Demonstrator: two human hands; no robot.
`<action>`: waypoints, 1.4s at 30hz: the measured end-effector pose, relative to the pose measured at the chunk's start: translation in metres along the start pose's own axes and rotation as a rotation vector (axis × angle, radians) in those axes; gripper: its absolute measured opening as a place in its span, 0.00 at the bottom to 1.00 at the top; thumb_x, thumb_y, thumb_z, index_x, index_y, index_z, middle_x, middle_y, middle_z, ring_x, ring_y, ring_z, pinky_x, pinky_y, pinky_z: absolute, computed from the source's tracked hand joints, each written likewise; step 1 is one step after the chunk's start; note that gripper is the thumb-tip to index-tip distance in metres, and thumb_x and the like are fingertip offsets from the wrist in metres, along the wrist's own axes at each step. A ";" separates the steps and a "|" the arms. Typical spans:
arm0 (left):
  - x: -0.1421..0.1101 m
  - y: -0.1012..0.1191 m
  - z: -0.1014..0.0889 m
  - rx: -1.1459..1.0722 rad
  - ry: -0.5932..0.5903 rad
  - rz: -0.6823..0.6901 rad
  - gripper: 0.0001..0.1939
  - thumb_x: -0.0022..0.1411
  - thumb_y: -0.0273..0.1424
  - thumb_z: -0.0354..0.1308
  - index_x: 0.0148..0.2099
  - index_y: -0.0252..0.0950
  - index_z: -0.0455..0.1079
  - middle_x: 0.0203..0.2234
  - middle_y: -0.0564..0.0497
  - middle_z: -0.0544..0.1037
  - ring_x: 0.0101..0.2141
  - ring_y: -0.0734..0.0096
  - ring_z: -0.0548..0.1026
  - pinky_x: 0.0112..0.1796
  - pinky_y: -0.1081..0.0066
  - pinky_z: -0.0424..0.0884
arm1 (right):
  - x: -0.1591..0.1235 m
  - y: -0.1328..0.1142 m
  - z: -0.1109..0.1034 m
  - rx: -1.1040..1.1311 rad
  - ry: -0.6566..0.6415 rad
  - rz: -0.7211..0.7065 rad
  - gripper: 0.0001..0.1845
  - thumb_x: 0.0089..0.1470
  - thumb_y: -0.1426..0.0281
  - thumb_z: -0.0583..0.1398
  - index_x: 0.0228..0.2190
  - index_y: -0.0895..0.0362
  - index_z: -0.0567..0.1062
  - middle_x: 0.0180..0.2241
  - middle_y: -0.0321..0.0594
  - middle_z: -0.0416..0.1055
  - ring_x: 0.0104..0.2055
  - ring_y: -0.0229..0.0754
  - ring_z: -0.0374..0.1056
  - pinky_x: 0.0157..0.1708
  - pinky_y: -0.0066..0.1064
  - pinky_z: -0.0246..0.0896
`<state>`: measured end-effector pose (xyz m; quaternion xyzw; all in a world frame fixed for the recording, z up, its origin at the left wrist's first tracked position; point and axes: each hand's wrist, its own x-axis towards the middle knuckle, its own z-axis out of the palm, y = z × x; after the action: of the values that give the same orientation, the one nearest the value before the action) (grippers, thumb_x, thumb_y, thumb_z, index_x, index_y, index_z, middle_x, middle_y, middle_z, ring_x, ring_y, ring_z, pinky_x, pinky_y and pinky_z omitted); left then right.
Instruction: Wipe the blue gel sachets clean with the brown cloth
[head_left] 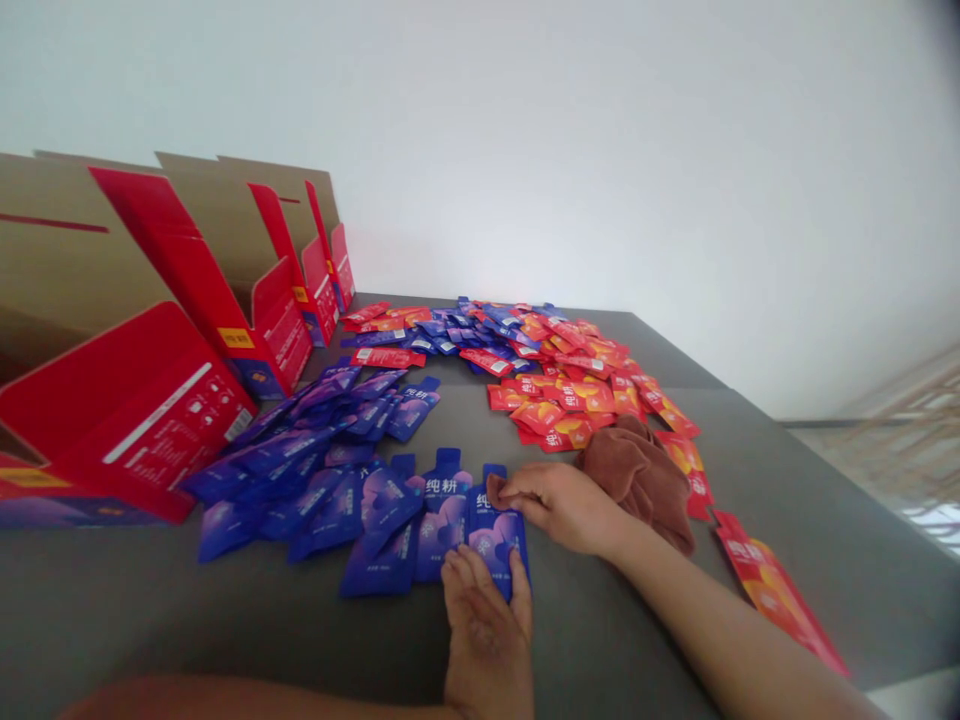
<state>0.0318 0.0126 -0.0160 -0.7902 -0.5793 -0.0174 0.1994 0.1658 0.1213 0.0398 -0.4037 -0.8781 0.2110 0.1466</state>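
A blue pouch with white lettering (pixel 491 530) lies flat on the table in front of me. My left hand (pixel 486 630) holds its lower part down, fingers at the left edge and thumb at the right. Against the pouch's top, below the spout, my right hand (pixel 559 505) pinches a fold of brown cloth. More brown cloth (pixel 637 470) lies bunched behind my right wrist; whether both are one piece is hidden. Another blue pouch (pixel 441 520) lies directly left, beside a heap of overlapping blue pouches (pixel 300 470).
Open red cardboard boxes (pixel 165 420) stand in a row at the left. Mixed red and blue pouches (pixel 480 330) pile up at the back of the grey table (pixel 600 640). Orange-red pouches (pixel 570 400) spread to the right, with one red pouch (pixel 780 590) near the right edge.
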 end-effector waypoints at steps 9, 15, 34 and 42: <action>-0.002 0.001 -0.001 -0.033 -0.050 0.013 0.18 0.56 0.27 0.50 0.49 0.39 0.69 0.44 0.34 0.74 0.47 0.53 0.70 0.49 0.48 0.63 | -0.005 -0.025 0.001 0.098 -0.187 -0.224 0.08 0.55 0.72 0.54 0.35 0.56 0.74 0.33 0.37 0.72 0.36 0.36 0.66 0.37 0.25 0.56; -0.001 0.001 -0.001 -0.062 -0.001 -0.025 0.19 0.57 0.27 0.49 0.52 0.36 0.65 0.43 0.33 0.75 0.46 0.54 0.71 0.48 0.48 0.64 | -0.001 -0.007 0.002 0.013 -0.038 -0.019 0.10 0.55 0.74 0.53 0.36 0.55 0.74 0.35 0.38 0.72 0.37 0.38 0.66 0.37 0.27 0.56; -0.002 0.002 0.003 -0.023 0.004 -0.008 0.20 0.57 0.29 0.49 0.53 0.37 0.65 0.43 0.36 0.76 0.46 0.55 0.71 0.48 0.47 0.63 | 0.000 0.000 0.001 -0.004 0.012 0.041 0.10 0.55 0.74 0.54 0.36 0.55 0.74 0.34 0.38 0.72 0.37 0.38 0.66 0.37 0.27 0.56; -0.003 0.004 0.005 -0.064 -0.047 -0.008 0.19 0.57 0.27 0.49 0.51 0.40 0.67 0.44 0.38 0.75 0.48 0.56 0.69 0.50 0.45 0.61 | -0.004 -0.021 0.001 0.080 -0.152 -0.193 0.09 0.55 0.73 0.54 0.36 0.56 0.74 0.33 0.38 0.72 0.37 0.37 0.66 0.38 0.26 0.56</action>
<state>0.0332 0.0105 -0.0224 -0.7941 -0.5860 -0.0180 0.1601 0.1543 0.1062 0.0485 -0.2942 -0.9122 0.2608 0.1154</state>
